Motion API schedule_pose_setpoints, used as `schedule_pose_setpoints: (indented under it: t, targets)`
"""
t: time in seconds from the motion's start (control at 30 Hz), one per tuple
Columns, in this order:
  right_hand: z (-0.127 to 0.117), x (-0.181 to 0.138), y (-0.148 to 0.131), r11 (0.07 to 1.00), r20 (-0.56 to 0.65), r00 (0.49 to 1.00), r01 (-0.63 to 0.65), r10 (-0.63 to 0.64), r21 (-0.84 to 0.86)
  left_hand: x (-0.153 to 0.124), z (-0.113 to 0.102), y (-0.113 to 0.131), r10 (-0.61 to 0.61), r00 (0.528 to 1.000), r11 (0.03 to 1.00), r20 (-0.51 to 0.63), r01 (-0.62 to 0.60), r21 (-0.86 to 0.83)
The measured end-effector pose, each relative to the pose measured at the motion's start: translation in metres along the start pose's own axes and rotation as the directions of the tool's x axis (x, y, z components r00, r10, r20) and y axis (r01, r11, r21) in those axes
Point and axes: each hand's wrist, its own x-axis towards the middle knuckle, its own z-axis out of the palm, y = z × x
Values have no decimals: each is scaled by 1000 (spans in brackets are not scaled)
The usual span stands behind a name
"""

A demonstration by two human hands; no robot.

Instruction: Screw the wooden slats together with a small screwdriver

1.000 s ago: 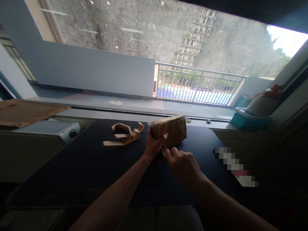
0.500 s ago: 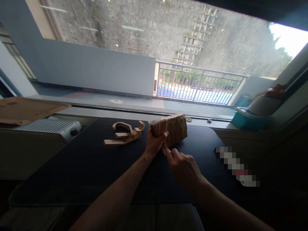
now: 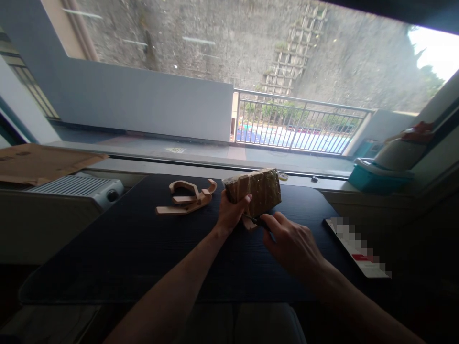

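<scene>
My left hand (image 3: 231,212) is closed around a pale wooden piece (image 3: 244,185), pressing it against a brown, tape-wrapped box (image 3: 265,193). The box rests tilted on the dark table; its wrapping is shiny. A curved wooden end (image 3: 250,223) shows below my left hand. In my right hand (image 3: 287,234) is a screwdriver-like tool (image 3: 263,223) with a dark handle and a thin shaft. Its shaft points left at the wooden piece; the tip is hidden near my left hand. To the left lies a wooden hook-shaped assembly (image 3: 190,198) with curved arms.
The dark table (image 3: 107,248) stands under a window. On its right edge lies a flat white item (image 3: 358,251), partly blurred. A heater (image 3: 82,188) with brown cardboard (image 3: 46,160) is at left. A teal box (image 3: 380,177) and a roll of tape (image 3: 283,177) are near the sill.
My right hand has moved right and slightly back from my left hand, so the tool's shaft and dark handle show more. My left hand keeps its hold.
</scene>
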Motion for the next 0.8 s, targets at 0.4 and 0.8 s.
schedule_pose_setpoints:
  t: [0.4,0.8]
  targets:
    - [1,2,-1,994,-16,997,72,-74,-86,0,0,0,-1,1000,1000,-19,2,25]
    - [2,3,-1,968,-34,983,173,-182,-183,1,1,1,-4,1000,1000,-13,4,20]
